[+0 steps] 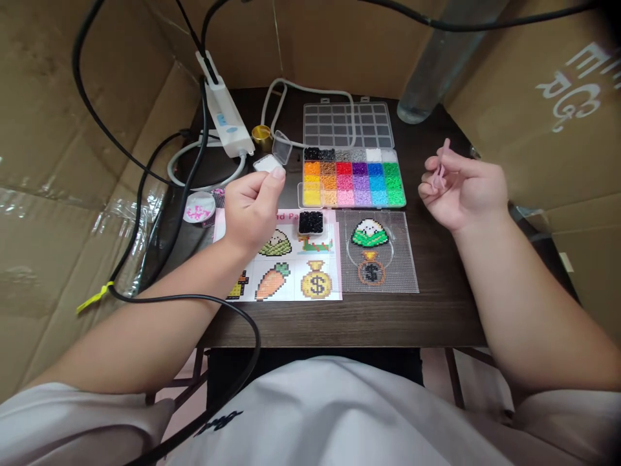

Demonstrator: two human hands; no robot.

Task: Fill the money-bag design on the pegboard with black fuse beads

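My left hand (257, 206) is closed, thumb pressed over curled fingers, above the pattern sheet (317, 262). A small clear box of white beads (266, 163) with a raised lid shows just beyond its thumb; I cannot tell whether they touch. Pink tweezers (442, 165) are gripped in my right hand (468, 188), raised at the right. Between the hands lies a clear pegboard (407, 259). It bears a green-and-white bead rice dumpling (369, 233) and an outlined money bag (371, 272) with a black-filled middle. A small box of black beads (310, 223) sits on the sheet.
Behind the sheet stands an open bead case (353, 178) of many colours. A power strip (226, 120), a gold-coloured cup (262, 134) and a round tub (200, 207) are at the left. A black cable (247, 317) crosses my left forearm. Cardboard walls (334, 48) surround the table.
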